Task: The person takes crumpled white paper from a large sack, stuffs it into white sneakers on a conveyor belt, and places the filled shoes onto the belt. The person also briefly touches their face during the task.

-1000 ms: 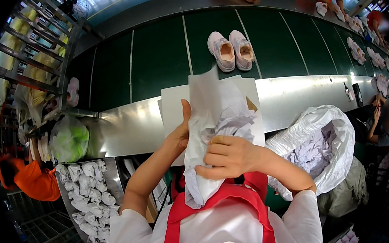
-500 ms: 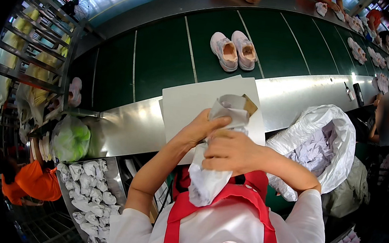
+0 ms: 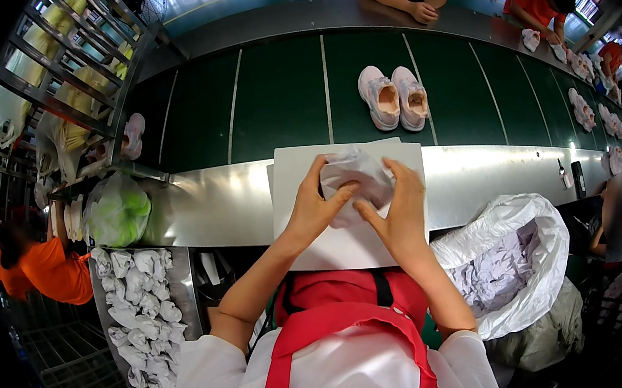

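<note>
My left hand point(image 3: 315, 203) and my right hand point(image 3: 402, 213) cup a crumpled sheet of white paper point(image 3: 359, 170) from both sides. Thumbs press its near face while the other fingers curl round its outer edges. The wad hangs over a flat white board point(image 3: 297, 164) that lies on the metal ledge in front of me. Whatever is inside or behind the paper is hidden. Past the board, a pair of pale pink sneakers point(image 3: 394, 100) rests on the green conveyor belt point(image 3: 272, 95).
Crumpled paper wads fill a metal tray point(image 3: 189, 272) at left. A white sack point(image 3: 535, 293) of loose paper stands at right. A metal rack point(image 3: 70, 104) and a bag with green contents point(image 3: 118, 212) border the left side. Other people work across the belt and at both sides.
The long paper bundle is now a rounder wad, farther from my body. My hands have moved apart to its two sides. The tan piece at its end no longer shows.
</note>
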The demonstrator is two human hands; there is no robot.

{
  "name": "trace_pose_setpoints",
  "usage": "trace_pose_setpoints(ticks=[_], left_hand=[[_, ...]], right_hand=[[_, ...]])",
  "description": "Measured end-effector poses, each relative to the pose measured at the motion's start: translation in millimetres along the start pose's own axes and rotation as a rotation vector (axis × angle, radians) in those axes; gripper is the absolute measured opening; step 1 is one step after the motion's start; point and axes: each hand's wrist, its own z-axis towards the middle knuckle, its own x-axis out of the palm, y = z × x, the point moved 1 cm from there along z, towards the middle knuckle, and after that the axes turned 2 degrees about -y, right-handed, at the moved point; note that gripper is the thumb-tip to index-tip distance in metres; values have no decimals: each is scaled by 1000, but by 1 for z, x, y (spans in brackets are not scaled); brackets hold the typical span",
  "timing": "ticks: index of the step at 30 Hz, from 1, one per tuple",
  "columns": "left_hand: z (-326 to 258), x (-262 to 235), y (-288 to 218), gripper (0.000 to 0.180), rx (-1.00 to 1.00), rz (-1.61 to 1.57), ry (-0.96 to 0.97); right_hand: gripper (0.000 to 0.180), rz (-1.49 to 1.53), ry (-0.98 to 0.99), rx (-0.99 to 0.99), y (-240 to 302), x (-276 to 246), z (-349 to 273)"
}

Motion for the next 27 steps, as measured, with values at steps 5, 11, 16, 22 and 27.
trace_pose_setpoints(ticks=[5,11,16,22,27], left_hand=[[10,9,11,45,-22,-71,-65],[40,26,27,50,-240,-438,-240],[67,27,34,38,-251,-678,-68],[109,43,71,45,-403,-746,-165],[206,67,140,48,-102,-358,-132]], right_hand=[[87,65,89,82,5,21,-1],[74,429,253,334,-5,35,17],[69,473,202,254,-21,32,27],[66,90,133,211,-51,39,26],[52,-279,25,298,-128,9,67]])
